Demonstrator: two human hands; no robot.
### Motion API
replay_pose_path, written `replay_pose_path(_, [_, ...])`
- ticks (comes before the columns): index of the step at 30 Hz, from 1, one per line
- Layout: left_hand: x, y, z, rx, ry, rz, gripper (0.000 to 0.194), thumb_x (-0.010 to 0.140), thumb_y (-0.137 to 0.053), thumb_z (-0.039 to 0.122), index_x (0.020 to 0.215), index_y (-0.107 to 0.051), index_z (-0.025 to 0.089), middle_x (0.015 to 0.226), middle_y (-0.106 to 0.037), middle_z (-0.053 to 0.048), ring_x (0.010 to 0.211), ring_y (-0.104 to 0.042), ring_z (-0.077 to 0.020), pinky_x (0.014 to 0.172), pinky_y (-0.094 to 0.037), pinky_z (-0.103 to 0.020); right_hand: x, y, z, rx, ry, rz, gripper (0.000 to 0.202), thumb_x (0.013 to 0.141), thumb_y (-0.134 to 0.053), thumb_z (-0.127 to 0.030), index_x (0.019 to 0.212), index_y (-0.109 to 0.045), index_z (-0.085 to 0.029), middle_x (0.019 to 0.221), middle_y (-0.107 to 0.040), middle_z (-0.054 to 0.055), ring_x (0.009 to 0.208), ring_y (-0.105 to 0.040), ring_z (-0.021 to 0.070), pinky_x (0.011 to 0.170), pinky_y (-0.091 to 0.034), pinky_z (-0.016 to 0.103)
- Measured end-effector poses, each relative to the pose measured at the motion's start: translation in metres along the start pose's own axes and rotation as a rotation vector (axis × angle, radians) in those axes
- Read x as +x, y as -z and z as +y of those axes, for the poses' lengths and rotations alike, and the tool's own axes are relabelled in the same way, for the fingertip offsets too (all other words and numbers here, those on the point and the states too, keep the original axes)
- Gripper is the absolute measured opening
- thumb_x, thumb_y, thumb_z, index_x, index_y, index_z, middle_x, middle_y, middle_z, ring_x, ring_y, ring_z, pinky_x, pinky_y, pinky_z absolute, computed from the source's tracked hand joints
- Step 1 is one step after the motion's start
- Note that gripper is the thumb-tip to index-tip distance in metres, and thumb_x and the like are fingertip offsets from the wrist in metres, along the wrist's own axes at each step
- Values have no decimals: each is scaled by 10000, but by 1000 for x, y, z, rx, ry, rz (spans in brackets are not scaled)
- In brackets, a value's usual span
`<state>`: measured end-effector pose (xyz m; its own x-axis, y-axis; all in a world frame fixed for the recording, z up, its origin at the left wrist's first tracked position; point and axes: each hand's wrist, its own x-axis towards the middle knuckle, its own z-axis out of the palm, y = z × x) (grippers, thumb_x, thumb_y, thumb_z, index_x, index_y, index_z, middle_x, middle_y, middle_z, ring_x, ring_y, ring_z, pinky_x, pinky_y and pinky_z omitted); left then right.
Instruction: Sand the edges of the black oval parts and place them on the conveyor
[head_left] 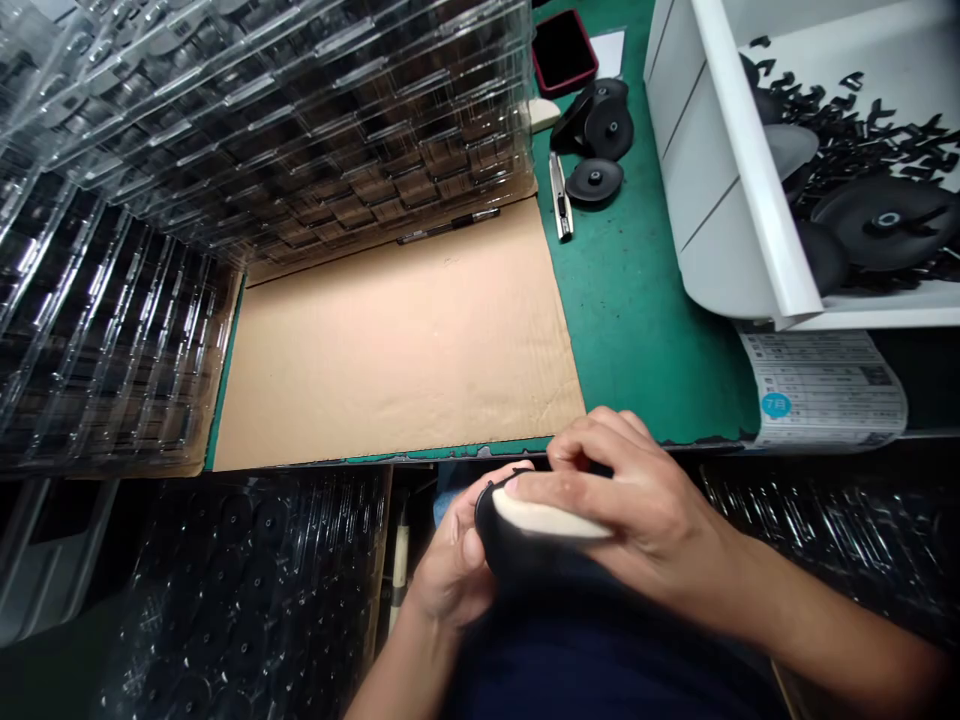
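Just in front of the table edge, my left hand (pixel 459 555) is closed round the rim of a black disc-shaped part (pixel 496 545), which is tilted up toward me. My right hand (pixel 637 490) grips a cream-coloured pad (pixel 551 518) with a rounded edge, and holds it against or very near the disc's face. Its fingers and the pad hide part of the disc, and the lower side of the disc blurs into my dark clothing. Whether the pad is foam or felt I cannot tell.
Stacked clear plastic trays (pixel 360 110) fill the back left beside a cardboard sheet (pixel 397 350). A pen (pixel 448 227), a utility knife (pixel 560 200) and several black discs (pixel 595 180) lie behind. At right stands a white bin (pixel 720 200) of small black clips. A labelled paper (pixel 825 390) hangs over the edge.
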<state>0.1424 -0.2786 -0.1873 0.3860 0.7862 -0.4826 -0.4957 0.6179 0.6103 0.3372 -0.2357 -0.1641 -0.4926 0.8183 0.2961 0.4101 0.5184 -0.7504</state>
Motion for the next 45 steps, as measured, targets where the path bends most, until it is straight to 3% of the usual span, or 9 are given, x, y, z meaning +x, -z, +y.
replay_pose_path(8, [2,-2,-3,-48,-11,3,579,668,-785,474,1190,-674,249,1120,-709,-90,1111,-625,-318,1041,-415,-443,2,-2,-1,-9,1,12,292,867,-630,-151,1127,-687,-270,825,-538,24,818,-469,178,710,-350,336])
replay_pose_path(12, [1,-4,-1,-98,-12,-9,600,674,-782,490,1203,-666,231,1097,-710,-81,1066,-644,-260,953,-474,-326,3,-4,-2,156,48,66,266,878,-645,-192,1133,-690,-252,823,-528,27,815,-478,166,720,-427,305])
replay_pose_path(19, [5,-3,-1,-238,-35,-172,561,728,-751,457,1226,-641,224,1140,-692,-93,963,-683,-209,774,-552,-258,-22,4,10,216,-290,236,225,934,-548,-211,1142,-611,-268,958,-622,13,863,-548,145,762,-460,273])
replay_pose_path(23, [5,-2,-4,-177,-107,-126,568,717,-774,410,1244,-625,260,1218,-666,-70,1005,-668,-191,831,-549,-252,-27,2,5,253,-316,169,130,940,-490,-188,953,-610,-237,998,-611,26,959,-597,148,827,-485,255])
replay_pose_path(26, [4,0,-8,-98,-232,-68,594,688,-808,346,1249,-625,281,1250,-659,-43,1066,-645,-183,913,-510,-239,-26,-1,-7,244,-356,11,260,953,-469,-196,1183,-565,-267,877,-646,-10,770,-629,110,719,-502,214])
replay_pose_path(29, [4,1,-12,-34,-293,28,609,673,-829,283,1247,-627,309,1226,-674,-4,1100,-628,-149,948,-467,-186,-25,-9,-22,138,-338,-248,620,947,-485,-292,1514,-239,-233,893,-698,11,770,-670,156,707,-526,267])
replay_pose_path(33, [5,-1,-16,12,-332,121,617,649,-852,264,1226,-639,315,1308,-641,-17,1168,-596,-159,970,-453,-190,-25,-26,-36,7,-213,-281,967,862,-590,-375,1550,42,-126,922,-740,80,759,-702,240,656,-530,333])
replay_pose_path(39, [-1,2,-11,-166,-263,70,562,678,-822,373,1211,-649,325,1274,-656,-37,1028,-659,-175,896,-519,-262,-28,-36,-29,43,-86,-366,869,837,-582,-162,1538,-95,-322,854,-669,-3,717,-633,173,671,-472,288])
replay_pose_path(45, [-4,9,-4,-215,-193,-35,562,675,-778,510,1182,-684,287,1136,-709,-60,965,-656,-179,857,-521,-248,-36,-17,-4,-67,19,-364,803,838,-522,-53,1466,-248,-472,744,-492,-34,660,-457,146,646,-361,270])
